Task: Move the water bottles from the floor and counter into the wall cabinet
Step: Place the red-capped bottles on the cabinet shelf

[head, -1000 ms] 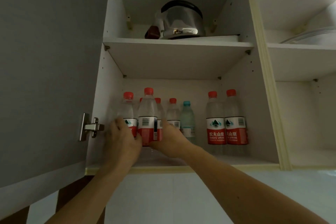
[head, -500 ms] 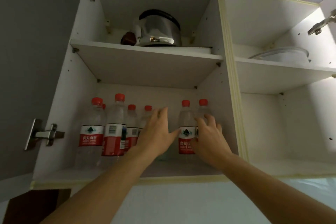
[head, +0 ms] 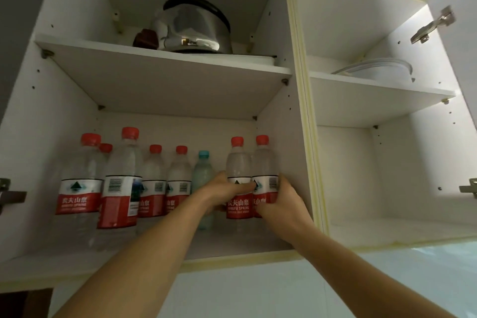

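Two bare hands reach up into the lower left compartment of an open wall cabinet (head: 299, 137) and grip a pair of water bottles standing side by side at its right end. The left hand (head: 224, 192) wraps around the left bottle of the pair (head: 238, 165) at label height, thumb lying across the front of the label. The right hand (head: 280, 201) curls around the right bottle of the pair (head: 264, 162) from its right side, fingers on the label. Both bottles stand upright, long axis vertical, red caps pointing up, their bodies rising above the hands and their bases hidden behind the wrists. The two bottles touch each other, and the right one stands just beside the compartment's right wall.

Immediately left of the left hand, a smaller bottle with a pale blue cap (head: 204, 175) stands upright farther back, partly covered by the left forearm. Farther left, a row of red-capped bottles (head: 124, 183) with red and white labels fills the shelf to the left wall, all upright, some set behind others.

On the shelf above sits a shiny metal kettle (head: 196, 28) with a dark brown object (head: 145, 39) beside it. In the right-hand section of the cabinet, a clear lidded container (head: 379, 72) rests on the upper shelf. Metal door hinges (head: 431, 26) show at the far edges.
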A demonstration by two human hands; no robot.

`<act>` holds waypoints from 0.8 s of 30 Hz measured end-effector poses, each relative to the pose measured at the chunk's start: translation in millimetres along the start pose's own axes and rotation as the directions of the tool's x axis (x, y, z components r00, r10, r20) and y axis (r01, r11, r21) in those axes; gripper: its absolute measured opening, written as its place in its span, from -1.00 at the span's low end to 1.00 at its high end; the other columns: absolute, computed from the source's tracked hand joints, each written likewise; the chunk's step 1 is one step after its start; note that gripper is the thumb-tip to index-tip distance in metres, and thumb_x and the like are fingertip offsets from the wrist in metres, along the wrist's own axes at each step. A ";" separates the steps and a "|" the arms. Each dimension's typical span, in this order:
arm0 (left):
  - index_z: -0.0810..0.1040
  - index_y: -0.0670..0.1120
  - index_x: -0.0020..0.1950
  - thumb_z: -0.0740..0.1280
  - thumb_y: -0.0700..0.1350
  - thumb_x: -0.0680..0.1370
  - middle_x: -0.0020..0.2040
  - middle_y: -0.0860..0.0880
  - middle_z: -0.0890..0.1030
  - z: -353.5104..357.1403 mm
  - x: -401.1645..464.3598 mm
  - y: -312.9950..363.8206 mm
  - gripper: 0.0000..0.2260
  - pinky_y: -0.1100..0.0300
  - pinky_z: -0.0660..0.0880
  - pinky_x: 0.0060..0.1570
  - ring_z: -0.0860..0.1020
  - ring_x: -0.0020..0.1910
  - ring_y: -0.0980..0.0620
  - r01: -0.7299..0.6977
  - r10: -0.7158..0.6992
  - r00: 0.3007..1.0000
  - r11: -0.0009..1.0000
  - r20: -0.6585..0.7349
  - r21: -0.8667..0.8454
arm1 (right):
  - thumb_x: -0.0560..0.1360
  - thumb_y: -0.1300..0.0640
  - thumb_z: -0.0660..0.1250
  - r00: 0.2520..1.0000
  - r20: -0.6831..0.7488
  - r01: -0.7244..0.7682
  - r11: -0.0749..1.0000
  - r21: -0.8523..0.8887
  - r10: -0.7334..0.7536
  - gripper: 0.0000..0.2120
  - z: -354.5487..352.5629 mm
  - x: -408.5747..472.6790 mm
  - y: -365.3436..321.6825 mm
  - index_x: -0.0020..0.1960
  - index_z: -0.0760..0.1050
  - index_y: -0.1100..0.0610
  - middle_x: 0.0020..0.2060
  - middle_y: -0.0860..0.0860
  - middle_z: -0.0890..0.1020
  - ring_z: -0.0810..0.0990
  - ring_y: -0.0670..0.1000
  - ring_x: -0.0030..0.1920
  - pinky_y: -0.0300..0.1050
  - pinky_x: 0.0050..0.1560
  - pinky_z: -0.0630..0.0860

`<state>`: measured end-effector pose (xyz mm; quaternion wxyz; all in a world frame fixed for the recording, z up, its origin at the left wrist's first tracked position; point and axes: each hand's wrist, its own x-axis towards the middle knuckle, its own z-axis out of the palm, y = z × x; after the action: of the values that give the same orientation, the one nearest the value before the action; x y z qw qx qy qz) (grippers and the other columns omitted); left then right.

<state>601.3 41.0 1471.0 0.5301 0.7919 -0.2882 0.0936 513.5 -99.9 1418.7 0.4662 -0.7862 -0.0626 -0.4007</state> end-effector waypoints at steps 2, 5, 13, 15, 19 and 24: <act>0.58 0.08 0.06 0.55 -0.02 0.47 -0.04 0.04 0.70 -0.9 2.2 -5.0 -0.77 0.15 0.57 -0.19 0.66 -0.06 0.07 0.005 -0.004 1.000 0.999 0.005 -0.041 | 0.49 0.24 0.47 0.999 0.016 -0.037 0.998 0.050 0.036 -0.54 -3.8 5.0 -0.4 0.25 0.35 -0.06 0.11 -0.06 0.60 0.61 -0.01 0.09 -0.12 -0.01 0.61; 0.57 0.03 0.10 0.56 -0.03 0.46 0.03 -0.05 0.71 -11.2 2.7 -9.0 -0.72 0.00 0.63 -0.03 0.68 0.01 -0.06 0.056 -0.056 0.998 0.995 0.000 -0.082 | 0.49 0.27 0.45 0.993 0.066 -0.103 0.983 0.148 0.095 -0.58 -7.6 11.2 -0.6 0.10 0.31 -0.10 0.02 -0.05 0.60 0.63 0.03 0.09 0.01 0.08 0.64; 0.57 0.06 0.11 0.57 0.01 0.44 0.02 -0.01 0.71 -38.5 -9.2 -9.5 -0.69 0.15 0.62 -0.22 0.69 -0.02 -0.01 0.031 -0.031 0.999 0.999 -0.013 -0.012 | 0.50 0.24 0.46 0.977 0.198 -0.127 0.961 0.245 0.079 -0.63 3.1 16.4 -1.4 0.22 0.50 -0.07 0.05 -0.06 0.69 0.69 -0.01 0.06 0.03 0.12 0.66; 0.58 0.06 0.10 0.57 0.01 0.44 0.03 -0.02 0.71 -44.9 -11.2 -11.5 -0.71 0.09 0.64 -0.14 0.69 0.00 -0.02 0.014 -0.014 0.999 1.000 -0.036 0.018 | 0.52 0.24 0.47 0.973 0.226 -0.107 0.966 0.237 0.052 -0.57 9.9 17.5 -1.9 0.29 0.47 -0.08 0.07 -0.11 0.66 0.67 -0.02 0.09 -0.05 0.09 0.65; 0.60 0.06 0.06 0.57 0.03 0.43 0.02 -0.02 0.72 -59.6 -17.5 -22.7 -0.73 -0.02 0.64 0.04 0.70 -0.03 -0.01 -0.023 0.035 0.988 0.996 -0.148 0.086 | 0.54 0.24 0.44 0.955 0.296 -0.082 0.974 0.210 0.016 -0.53 24.1 22.3 -5.3 0.35 0.42 -0.10 0.03 -0.22 0.57 0.64 -0.05 0.10 -0.07 0.06 0.66; 0.59 0.05 0.11 0.57 0.09 0.43 0.03 -0.03 0.70 -87.7 -31.1 -35.5 -0.67 -0.10 0.62 0.13 0.68 -0.01 -0.05 0.007 0.058 0.950 0.978 -0.306 0.206 | 0.51 0.27 0.45 0.898 0.441 -0.105 0.978 0.180 0.015 -0.48 56.2 27.3 -16.6 0.28 0.34 -0.17 0.03 -0.15 0.59 0.64 -0.06 0.01 -0.24 -0.23 0.59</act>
<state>609.5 140.2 1465.9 0.4832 0.8138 -0.2003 0.2532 556.1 -54.2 1435.1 0.5287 -0.8070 -0.1809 -0.1913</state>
